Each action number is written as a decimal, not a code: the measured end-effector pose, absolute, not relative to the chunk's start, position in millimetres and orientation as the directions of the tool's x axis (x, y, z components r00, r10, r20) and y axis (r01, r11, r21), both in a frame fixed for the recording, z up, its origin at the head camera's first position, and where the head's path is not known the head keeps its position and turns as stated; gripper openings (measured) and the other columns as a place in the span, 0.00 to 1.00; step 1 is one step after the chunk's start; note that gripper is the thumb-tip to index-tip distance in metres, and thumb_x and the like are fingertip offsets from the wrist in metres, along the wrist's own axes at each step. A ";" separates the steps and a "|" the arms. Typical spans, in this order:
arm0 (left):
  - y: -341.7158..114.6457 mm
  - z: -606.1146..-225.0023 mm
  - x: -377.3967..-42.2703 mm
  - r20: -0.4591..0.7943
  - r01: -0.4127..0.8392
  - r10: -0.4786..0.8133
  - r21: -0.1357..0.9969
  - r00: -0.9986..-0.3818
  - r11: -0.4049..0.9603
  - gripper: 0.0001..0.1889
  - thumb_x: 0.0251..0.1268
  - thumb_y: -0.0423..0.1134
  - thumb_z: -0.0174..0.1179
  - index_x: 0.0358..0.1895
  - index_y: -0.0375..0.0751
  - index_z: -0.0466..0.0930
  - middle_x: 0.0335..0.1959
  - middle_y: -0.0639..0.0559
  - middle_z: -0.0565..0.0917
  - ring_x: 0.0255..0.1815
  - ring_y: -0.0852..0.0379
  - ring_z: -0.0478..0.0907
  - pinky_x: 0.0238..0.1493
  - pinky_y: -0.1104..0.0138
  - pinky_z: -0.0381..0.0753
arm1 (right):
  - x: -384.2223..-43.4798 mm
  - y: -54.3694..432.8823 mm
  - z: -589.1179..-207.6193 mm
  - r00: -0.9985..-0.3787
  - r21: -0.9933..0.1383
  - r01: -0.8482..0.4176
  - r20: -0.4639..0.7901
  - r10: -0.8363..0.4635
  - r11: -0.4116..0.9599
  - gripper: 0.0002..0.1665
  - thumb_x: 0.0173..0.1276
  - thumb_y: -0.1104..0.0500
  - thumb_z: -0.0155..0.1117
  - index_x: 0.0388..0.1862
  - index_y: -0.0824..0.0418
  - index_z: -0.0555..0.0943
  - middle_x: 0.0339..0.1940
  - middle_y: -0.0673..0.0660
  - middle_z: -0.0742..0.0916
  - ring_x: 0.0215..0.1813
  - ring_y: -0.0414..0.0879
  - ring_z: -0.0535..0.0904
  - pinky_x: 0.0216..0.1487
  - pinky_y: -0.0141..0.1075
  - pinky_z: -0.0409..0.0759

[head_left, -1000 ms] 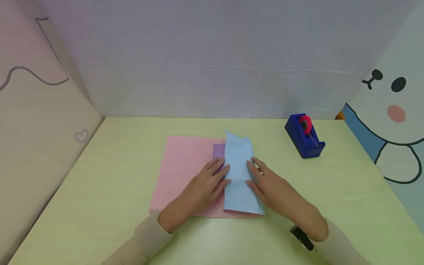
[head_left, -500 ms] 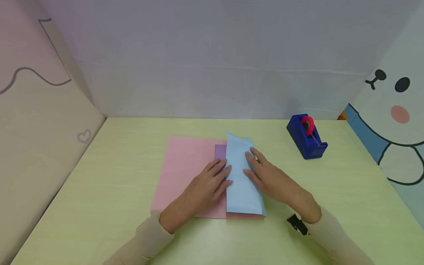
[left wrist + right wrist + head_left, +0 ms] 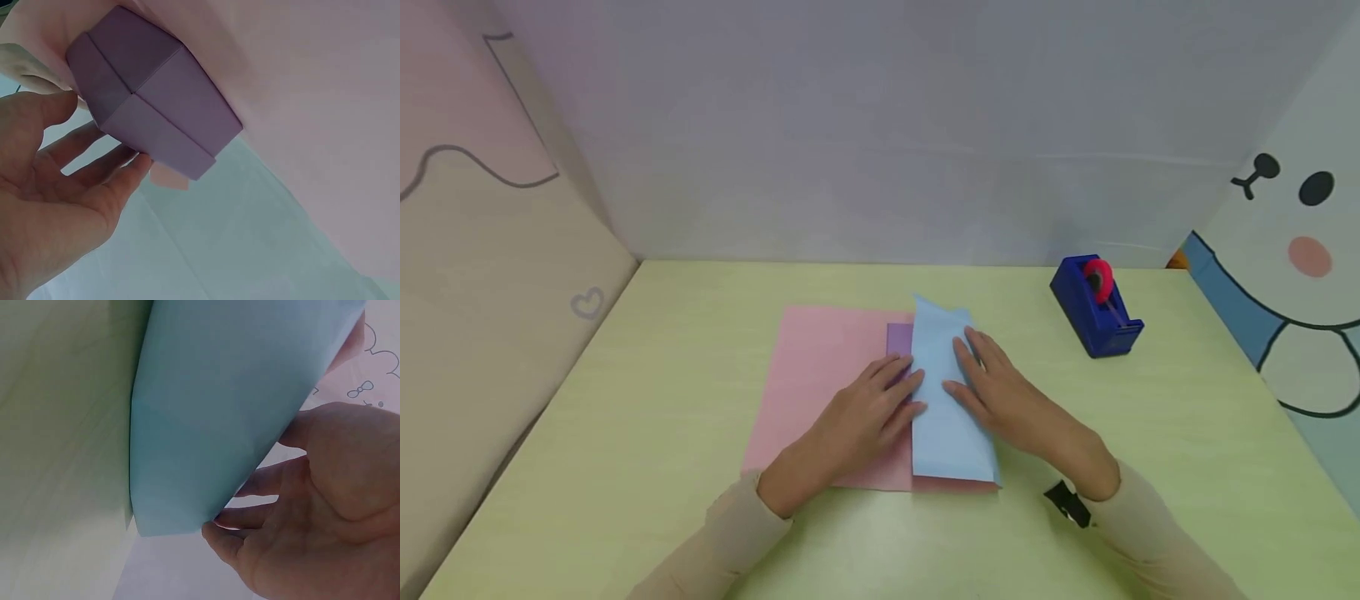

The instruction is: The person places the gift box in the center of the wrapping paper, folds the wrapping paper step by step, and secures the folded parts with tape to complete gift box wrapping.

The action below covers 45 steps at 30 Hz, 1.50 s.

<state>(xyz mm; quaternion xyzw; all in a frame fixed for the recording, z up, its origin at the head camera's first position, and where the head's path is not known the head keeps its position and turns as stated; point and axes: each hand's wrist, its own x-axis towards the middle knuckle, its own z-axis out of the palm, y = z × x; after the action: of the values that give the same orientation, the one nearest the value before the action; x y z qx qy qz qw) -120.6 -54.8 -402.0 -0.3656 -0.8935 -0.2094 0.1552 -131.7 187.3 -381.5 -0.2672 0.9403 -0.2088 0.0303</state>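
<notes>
The pink paper sheet (image 3: pixel 812 375) lies mid-worktop (image 3: pixel 647 417), well apart from the left and right edges and nearer the centre than the far edge; a wide stretch of surface lies to its left. The blue paper flap (image 3: pixel 936 433) covers its right part, overlapping the purple box (image 3: pixel 898 337). The blue tape dispenser (image 3: pixel 1081 312) stands near the far right corner, leaving a gap to the paper.

The left hand (image 3: pixel 863 417) has a loose grip, fingers extended across the purple box to the flap's left edge. The right hand (image 3: pixel 1003 396) keeps its grip wide, spread fingers resting on the flap's right side.

Compared with a second ago, the right hand lies farther up the flap toward the far edge; the left has hardly moved.
</notes>
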 end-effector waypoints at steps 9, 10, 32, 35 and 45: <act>-53.4 -389.8 -134.6 0.418 0.692 0.555 0.353 -0.719 0.630 0.16 0.74 0.39 0.64 0.56 0.30 0.84 0.55 0.39 0.84 0.57 0.44 0.80 0.56 0.57 0.83 | -131.3 184.8 -382.7 -0.857 -0.440 -0.484 0.063 -0.512 0.756 0.37 0.84 0.53 0.52 0.79 0.75 0.57 0.81 0.73 0.57 0.81 0.71 0.48 0.76 0.63 0.56; -52.8 -388.4 -137.3 0.424 0.693 0.551 0.370 -0.719 0.619 0.15 0.74 0.38 0.64 0.55 0.29 0.84 0.54 0.39 0.85 0.55 0.43 0.80 0.56 0.57 0.83 | -130.9 184.5 -382.9 -0.857 -0.449 -0.481 0.060 -0.511 0.753 0.37 0.84 0.53 0.51 0.79 0.75 0.57 0.81 0.74 0.57 0.81 0.72 0.48 0.76 0.63 0.56; -40.5 -375.9 -185.5 0.139 0.370 0.371 0.633 -0.918 0.680 0.28 0.78 0.45 0.60 0.69 0.27 0.72 0.62 0.33 0.80 0.64 0.40 0.77 0.66 0.52 0.76 | -127.6 183.4 -386.3 -0.872 -0.517 -0.407 -0.026 -0.489 0.753 0.39 0.86 0.51 0.46 0.82 0.73 0.50 0.84 0.72 0.48 0.68 0.70 0.75 0.68 0.60 0.71; -39.3 -377.5 -195.1 0.096 0.336 0.390 0.714 -0.916 0.614 0.33 0.78 0.46 0.58 0.75 0.29 0.62 0.62 0.34 0.81 0.65 0.41 0.78 0.67 0.52 0.75 | -127.8 183.2 -387.8 -0.871 -0.517 -0.413 -0.016 -0.490 0.750 0.39 0.86 0.51 0.47 0.82 0.73 0.50 0.83 0.72 0.49 0.70 0.70 0.73 0.69 0.60 0.71; -36.6 -379.9 -217.3 0.082 0.341 0.487 0.812 -0.869 0.473 0.31 0.82 0.47 0.53 0.81 0.44 0.58 0.66 0.37 0.78 0.68 0.44 0.76 0.68 0.53 0.76 | -127.5 183.4 -386.5 -0.872 -0.516 -0.411 -0.017 -0.489 0.751 0.39 0.86 0.50 0.46 0.82 0.72 0.50 0.84 0.71 0.48 0.76 0.68 0.65 0.70 0.59 0.69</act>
<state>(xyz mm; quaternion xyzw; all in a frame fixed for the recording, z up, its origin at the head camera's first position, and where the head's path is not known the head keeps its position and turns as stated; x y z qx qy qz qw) -217.3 -36.6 -379.9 -0.2425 -0.8543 -0.4526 -0.0806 -127.5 183.4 -386.5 -0.2414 0.9326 -0.2573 0.0757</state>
